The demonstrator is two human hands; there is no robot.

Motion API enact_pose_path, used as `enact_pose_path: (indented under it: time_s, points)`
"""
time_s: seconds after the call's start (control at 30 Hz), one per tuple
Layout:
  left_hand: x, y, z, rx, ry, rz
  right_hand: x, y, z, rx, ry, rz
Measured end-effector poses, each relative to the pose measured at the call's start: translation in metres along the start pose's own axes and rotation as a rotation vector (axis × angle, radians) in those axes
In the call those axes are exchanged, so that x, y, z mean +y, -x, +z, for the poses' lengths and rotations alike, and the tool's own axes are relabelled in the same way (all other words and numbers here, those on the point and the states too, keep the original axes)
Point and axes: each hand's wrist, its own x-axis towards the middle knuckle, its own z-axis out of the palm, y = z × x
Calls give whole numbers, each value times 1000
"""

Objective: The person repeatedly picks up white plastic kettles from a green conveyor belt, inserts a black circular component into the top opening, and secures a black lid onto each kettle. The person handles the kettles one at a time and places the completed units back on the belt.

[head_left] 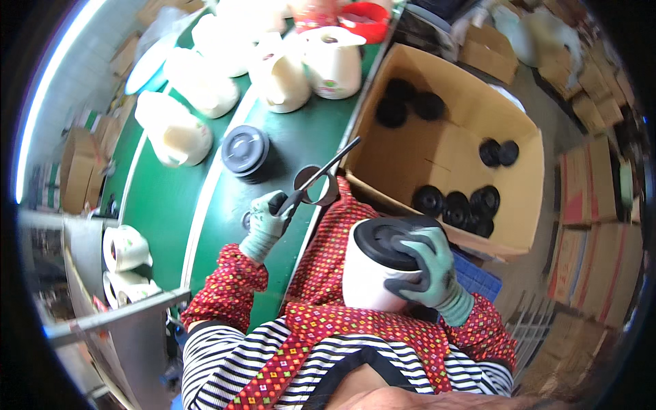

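My left hand [265,224], in a pale green glove with grey fingers, is closed on a dark long-handled tool with a round loop [336,158] at its middle; its exact kind is unclear. The tool points toward the cardboard box. Against my lap, a white jug body [365,277] lies tilted with a black round disc [376,240] on its end facing up. My gloved right hand [430,266] grips the jug across its right side, fingers over the disc and thumb on the white wall. Ahead of my left hand, a stack of black discs [244,152] stands on the green table.
Several white jugs [333,65] crowd the far part of the green table [164,212], near a red basin [364,22]. An open cardboard box [444,150] on the right holds several black round parts. Below it is a blue crate [476,277]. A metal frame [123,314] stands left.
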Motion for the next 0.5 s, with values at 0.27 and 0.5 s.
enact_pose_path:
  time_s: [0.27, 0.5]
  points:
    - [-74, 58, -9, 20, -379, -217, 1, -38, 6, 287, -214, 117]
    - [43, 92, -95, -375, 744, 45, 28, -79, 64, 292, -1313, 664]
